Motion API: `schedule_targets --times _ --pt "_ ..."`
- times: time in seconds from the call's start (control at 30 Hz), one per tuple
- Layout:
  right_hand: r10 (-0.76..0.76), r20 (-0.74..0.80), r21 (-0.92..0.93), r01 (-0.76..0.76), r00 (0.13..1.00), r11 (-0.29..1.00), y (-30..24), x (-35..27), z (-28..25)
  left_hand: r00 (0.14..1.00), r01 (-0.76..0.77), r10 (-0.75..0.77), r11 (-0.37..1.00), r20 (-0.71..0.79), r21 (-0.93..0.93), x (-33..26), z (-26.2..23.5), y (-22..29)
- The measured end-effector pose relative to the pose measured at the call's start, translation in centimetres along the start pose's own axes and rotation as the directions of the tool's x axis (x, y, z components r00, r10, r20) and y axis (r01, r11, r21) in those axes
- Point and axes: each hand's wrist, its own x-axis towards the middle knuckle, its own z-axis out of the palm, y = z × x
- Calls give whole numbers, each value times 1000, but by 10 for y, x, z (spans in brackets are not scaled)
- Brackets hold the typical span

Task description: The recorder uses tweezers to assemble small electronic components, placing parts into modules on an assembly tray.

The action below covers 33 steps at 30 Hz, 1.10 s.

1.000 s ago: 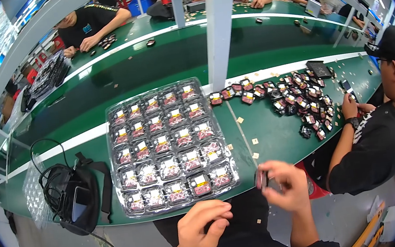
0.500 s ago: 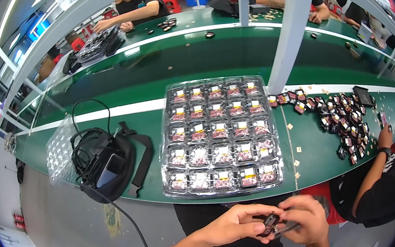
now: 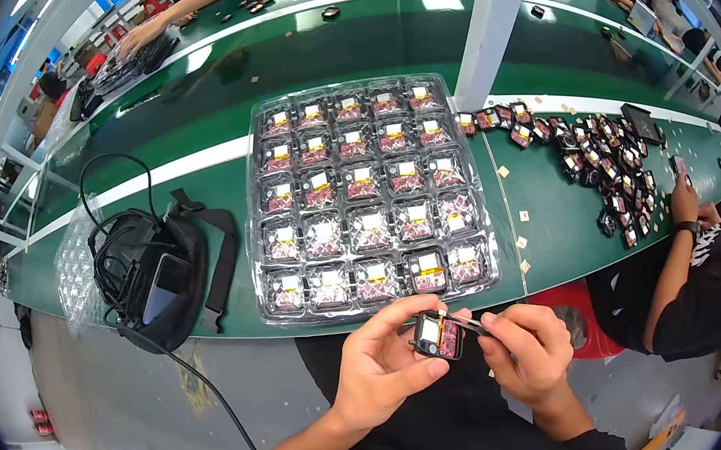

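Two hands: your left hand [image 3: 378,371] and right hand [image 3: 525,353] meet over your lap, just below the near edge of the green bench [image 3: 559,228].
Left grip: your fingers are curled shut around the small black module [image 3: 439,338], thumb under it and fingertips over its top; hold it by the edges so the red board and pale label face you.
Right grip: your thumb and forefinger are pinched closed on a thin dark tool [image 3: 465,322], its tip touching the module's upper right corner; whether it is tweezers or a pick you cannot tell from here.
Working the tip: keep it shallow and move it slowly, since a slip would likely scrape the board.
Steadiness: keep both wrists close together so the module does not twist against the tool.
Where it belongs: the clear plastic tray [image 3: 366,193] sits on the bench directly ahead, every pocket seen holding a like module.
Clutter: a black bag [image 3: 155,277] with cables lies left of the tray; loose modules [image 3: 605,163] are heaped to the right, near another person's hand [image 3: 683,199].
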Motion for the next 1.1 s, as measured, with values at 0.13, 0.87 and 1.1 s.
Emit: schedule_targets --times 0.13,0.87,1.1 --pt "-64 3 -36 64 998 997 2 4 2 992 -35 34 999 124 9 -1 -8 -6" --pt "-9 116 86 -1 993 996 12 9 -3 983 -34 11 992 181 124 1 -11 3" --pt "-103 82 -56 108 991 993 10 6 3 991 -16 -1 992 134 128 0 -12 2"
